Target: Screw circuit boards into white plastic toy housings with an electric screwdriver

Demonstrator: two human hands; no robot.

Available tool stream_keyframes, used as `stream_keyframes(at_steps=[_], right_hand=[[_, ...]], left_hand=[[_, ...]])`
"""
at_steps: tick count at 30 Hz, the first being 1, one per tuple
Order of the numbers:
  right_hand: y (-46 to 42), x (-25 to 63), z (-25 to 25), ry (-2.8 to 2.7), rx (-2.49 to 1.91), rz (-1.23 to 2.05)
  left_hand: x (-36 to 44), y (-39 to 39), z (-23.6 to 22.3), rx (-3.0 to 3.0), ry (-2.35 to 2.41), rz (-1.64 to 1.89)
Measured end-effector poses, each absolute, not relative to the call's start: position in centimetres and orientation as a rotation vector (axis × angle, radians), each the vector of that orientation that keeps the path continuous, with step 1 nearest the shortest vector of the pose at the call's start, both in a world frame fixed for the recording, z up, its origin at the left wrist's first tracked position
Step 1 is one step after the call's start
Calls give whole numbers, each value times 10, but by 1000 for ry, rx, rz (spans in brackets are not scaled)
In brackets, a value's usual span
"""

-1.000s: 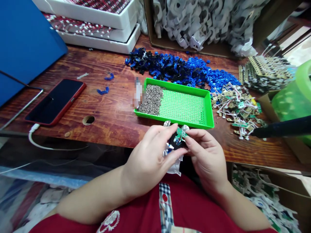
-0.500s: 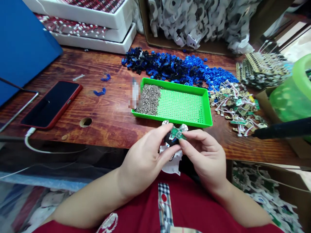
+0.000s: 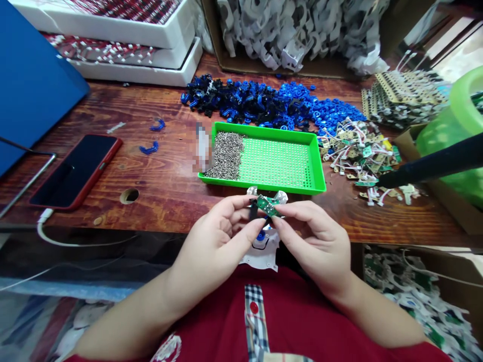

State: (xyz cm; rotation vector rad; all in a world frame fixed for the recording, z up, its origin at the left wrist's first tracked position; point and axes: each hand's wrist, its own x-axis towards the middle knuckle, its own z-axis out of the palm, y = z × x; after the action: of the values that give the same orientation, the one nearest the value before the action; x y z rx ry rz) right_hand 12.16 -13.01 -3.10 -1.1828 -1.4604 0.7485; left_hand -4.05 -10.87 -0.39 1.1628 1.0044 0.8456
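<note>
A small green circuit board [image 3: 268,206] is pinched at its right end between the thumb and index finger of my right hand [image 3: 320,241]. My left hand [image 3: 219,246] is closed around a black plastic part [image 3: 253,210] beside the board's left end; its fingertips partly hide that part. Beneath the fingers a white plastic shell [image 3: 260,257] shows, bearing a round blue piece [image 3: 261,235]. The hands cover the shell's middle. What supports the shell cannot be made out.
Just beyond my hands lies a green tray [image 3: 319,171] with many small screws [image 3: 226,156]. Behind it spread blue and black plastic parts [image 3: 264,103]. Wired boards [image 3: 362,151] are heaped right, near a dark rod [image 3: 430,161]. A phone [image 3: 77,171] lies left.
The circuit board has tilted and shifted slightly left. My left fingers have moved apart from it somewhat, exposing the black part and the blue piece on the shell. The view has shifted slightly.
</note>
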Motion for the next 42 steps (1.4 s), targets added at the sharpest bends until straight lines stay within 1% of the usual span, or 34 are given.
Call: stream_keyframes(at_steps=[4, 6, 8, 12, 17, 25, 33, 36, 39, 42], right_hand=[[-130, 125, -29, -1689, -1208, 491], [-129, 126, -27, -1740, -1196, 422], [-129, 126, -25, -1758, -1198, 428], [-128, 128, -20, -1764, -1217, 553], [-130, 129, -17, -1757, -1215, 590], [-135, 121, -23, -1806, -1202, 431], [-138, 114, -28, -1814, -1256, 302], [-135, 120, -26, -1879, -1252, 291], [-128, 133, -26, -1913, -1203, 293], [-118, 148, -33, -1874, -1230, 113]], left_hand=[[-38, -108, -5, 1115, 1032, 881], [-38, -108, -4, 1101, 1039, 876], [-38, -108, -4, 1087, 1042, 874], [-39, -108, -4, 1089, 1037, 889], [-40, -108, -4, 1084, 1017, 900], [-37, -106, 1, 848, 1020, 894], [-33, -106, -11, 741, 938, 929], [-37, -107, -8, 819, 931, 872], [-54, -108, 4, 1037, 970, 765], [-81, -110, 10, 1410, 1079, 566]])
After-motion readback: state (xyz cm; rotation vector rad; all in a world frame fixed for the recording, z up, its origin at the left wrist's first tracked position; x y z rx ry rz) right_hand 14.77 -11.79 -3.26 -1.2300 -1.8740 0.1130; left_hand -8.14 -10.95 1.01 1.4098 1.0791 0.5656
